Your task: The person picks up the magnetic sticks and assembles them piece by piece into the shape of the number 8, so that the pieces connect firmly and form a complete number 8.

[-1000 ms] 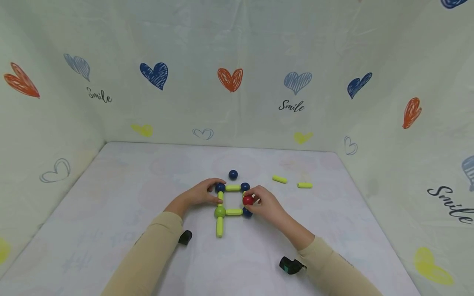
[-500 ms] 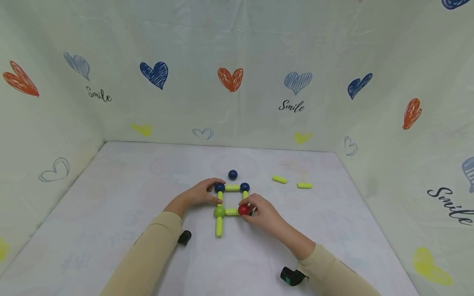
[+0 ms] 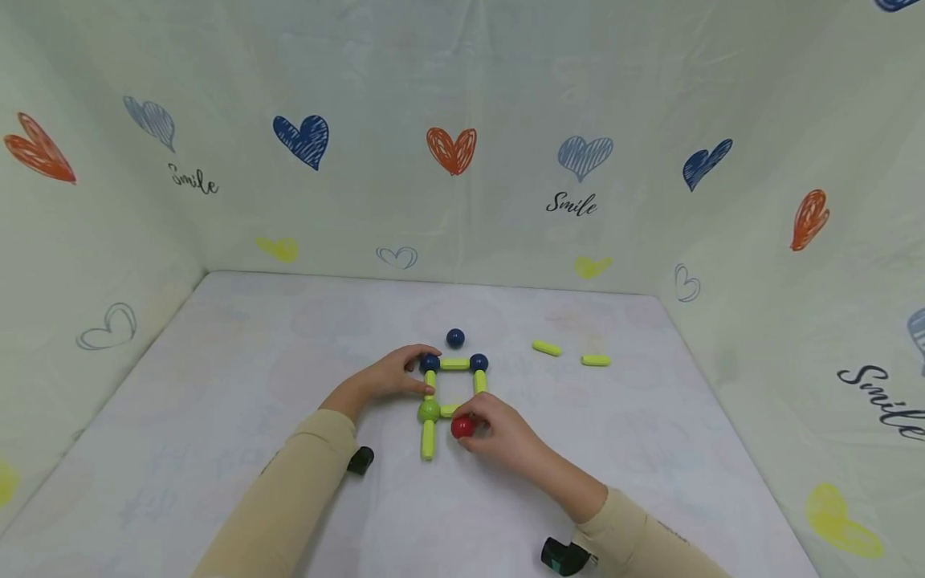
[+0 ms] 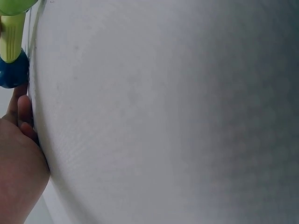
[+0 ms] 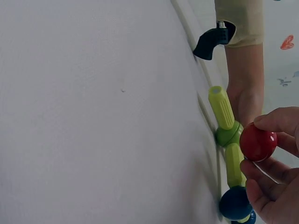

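Observation:
A square of yellow-green sticks (image 3: 454, 364) and balls lies on the table, with a blue ball (image 3: 478, 363) at its back right corner and a green ball (image 3: 429, 411) at front left. From the green ball another stick (image 3: 429, 440) points toward the front. The left hand (image 3: 386, 376) grips the left side, fingers around the back left blue ball (image 3: 429, 364) and left stick. Pinched between the right hand's (image 3: 506, 436) thumb and fingers is a red ball (image 3: 462, 426), just before the front stick. The right wrist view shows the red ball (image 5: 258, 142) above a blue ball (image 5: 235, 203).
Behind the square lies a loose blue ball (image 3: 455, 338). Two loose yellow-green sticks (image 3: 546, 348) (image 3: 596, 361) are at the back right of the table (image 3: 303, 313). Black devices are at both wrists. A cloth with printed hearts stands around the table.
The right hand has carried the red ball from the square's right side toward the front and left, to the front stick. The left hand stays at the left side.

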The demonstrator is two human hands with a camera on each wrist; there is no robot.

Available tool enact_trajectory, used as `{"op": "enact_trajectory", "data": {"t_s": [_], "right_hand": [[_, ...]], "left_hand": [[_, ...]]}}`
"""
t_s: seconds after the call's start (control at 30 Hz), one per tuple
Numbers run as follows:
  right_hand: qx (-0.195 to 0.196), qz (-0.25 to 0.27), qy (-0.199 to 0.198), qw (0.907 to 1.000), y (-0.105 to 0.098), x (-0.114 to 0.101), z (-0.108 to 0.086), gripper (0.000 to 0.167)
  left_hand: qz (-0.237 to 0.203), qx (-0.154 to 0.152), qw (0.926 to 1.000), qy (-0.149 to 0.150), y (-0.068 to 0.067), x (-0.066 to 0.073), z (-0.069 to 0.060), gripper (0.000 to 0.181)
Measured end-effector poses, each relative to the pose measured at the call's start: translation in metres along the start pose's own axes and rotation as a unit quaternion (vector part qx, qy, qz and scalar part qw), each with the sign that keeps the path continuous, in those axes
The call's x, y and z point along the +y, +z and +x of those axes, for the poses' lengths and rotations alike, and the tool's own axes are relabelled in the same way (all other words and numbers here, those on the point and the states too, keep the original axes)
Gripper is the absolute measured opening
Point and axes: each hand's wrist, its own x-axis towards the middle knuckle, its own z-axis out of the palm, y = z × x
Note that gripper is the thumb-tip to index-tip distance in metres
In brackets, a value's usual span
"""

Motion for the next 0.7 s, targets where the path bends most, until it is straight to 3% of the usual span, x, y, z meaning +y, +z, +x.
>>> {"op": "enact_trajectory", "data": {"t_s": [0.7], "right_hand": [[-0.041, 0.040, 0.008, 0.9984, 0.029, -0.003, -0.009, 0.031]], "left_hand": [[-0.005, 0.002, 1.0000, 0.003, 0.000, 0.000, 0.000, 0.066]]}}
